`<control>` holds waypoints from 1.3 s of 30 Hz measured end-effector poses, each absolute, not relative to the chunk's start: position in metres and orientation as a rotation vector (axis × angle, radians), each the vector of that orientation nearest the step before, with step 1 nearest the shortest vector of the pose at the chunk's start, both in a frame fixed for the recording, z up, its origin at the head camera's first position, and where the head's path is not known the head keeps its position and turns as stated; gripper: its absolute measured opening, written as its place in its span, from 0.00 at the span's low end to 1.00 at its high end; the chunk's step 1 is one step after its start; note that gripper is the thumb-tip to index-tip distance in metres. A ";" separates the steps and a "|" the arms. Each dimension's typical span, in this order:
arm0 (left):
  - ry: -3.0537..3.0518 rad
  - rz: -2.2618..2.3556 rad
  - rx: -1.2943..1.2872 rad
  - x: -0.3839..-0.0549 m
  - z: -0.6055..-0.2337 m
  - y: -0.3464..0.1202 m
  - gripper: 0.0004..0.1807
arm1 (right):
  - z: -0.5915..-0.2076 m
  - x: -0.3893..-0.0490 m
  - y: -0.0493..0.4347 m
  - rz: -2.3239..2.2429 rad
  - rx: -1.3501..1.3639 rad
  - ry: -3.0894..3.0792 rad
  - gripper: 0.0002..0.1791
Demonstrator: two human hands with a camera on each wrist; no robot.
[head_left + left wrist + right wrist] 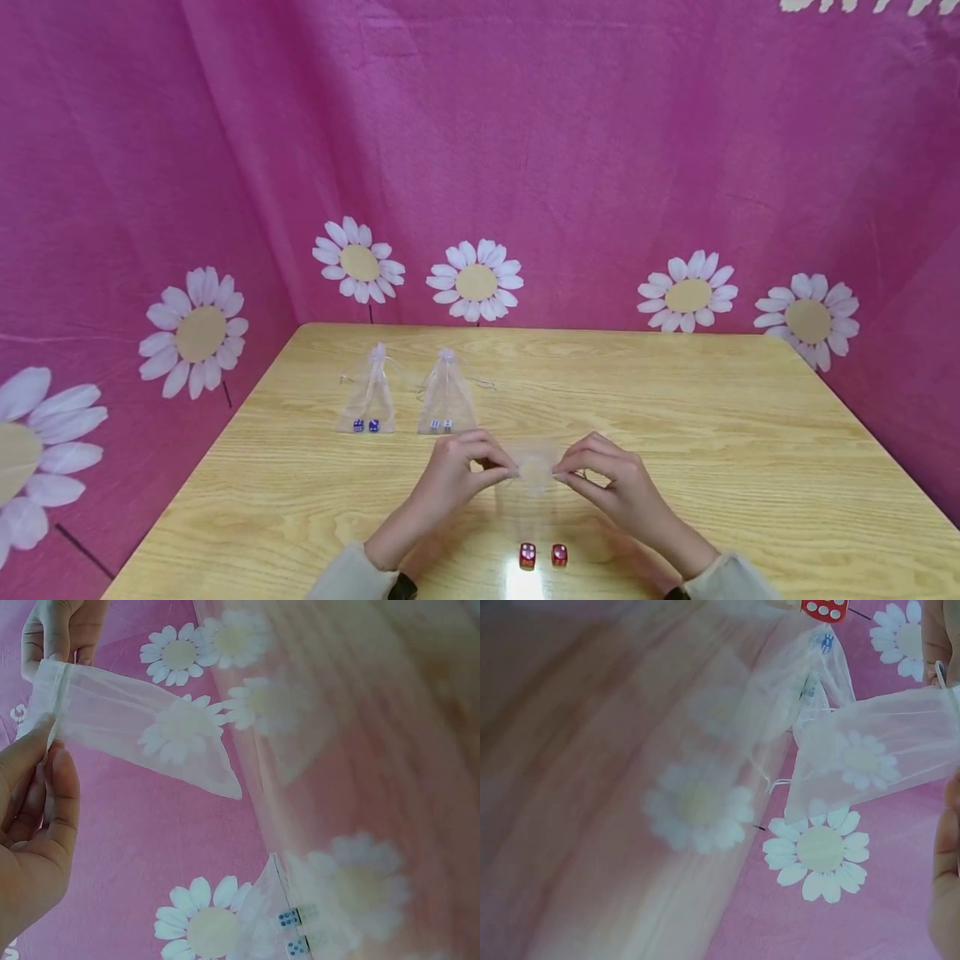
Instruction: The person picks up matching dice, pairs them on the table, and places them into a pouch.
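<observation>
Both hands pinch the top edge of a sheer white organza drawstring bag (142, 712), one at each side of its mouth. My left hand (459, 473) grips the left side with thumb and fingertips; my right hand (618, 482) does likewise opposite. In the left wrist view the bag hangs flat and see-through, with nothing visible inside. Below it on the table, near my wrists, lie two red dice, the left die (527, 556) and the right die (559, 555), a small gap between them. One red die (825, 607) also shows at the top of the right wrist view.
Behind my left hand stand two closed organza bags: one bag (369, 396) with two blue dice (358, 425), and another bag (447, 392) with two white dice (447, 425). The wooden table (675, 392) meets a pink daisy-print curtain (570, 167) at the back.
</observation>
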State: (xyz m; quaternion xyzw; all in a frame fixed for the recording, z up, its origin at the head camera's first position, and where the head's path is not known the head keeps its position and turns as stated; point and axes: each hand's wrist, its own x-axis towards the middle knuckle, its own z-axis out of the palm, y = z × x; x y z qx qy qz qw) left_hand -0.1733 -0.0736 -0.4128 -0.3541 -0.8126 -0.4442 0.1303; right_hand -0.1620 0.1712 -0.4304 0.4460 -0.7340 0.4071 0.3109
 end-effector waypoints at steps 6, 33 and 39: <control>-2.420 -1.349 -0.975 -0.175 -0.412 -0.071 0.03 | -0.430 -0.158 0.169 1.150 1.067 -2.068 0.17; -2.443 -1.396 -0.783 -0.181 -0.409 -0.069 0.03 | -0.439 -0.144 0.195 1.095 1.232 -2.372 0.11; -2.440 -1.391 -0.784 -0.181 -0.408 -0.069 0.04 | -0.441 -0.137 0.186 0.898 1.409 -2.541 0.06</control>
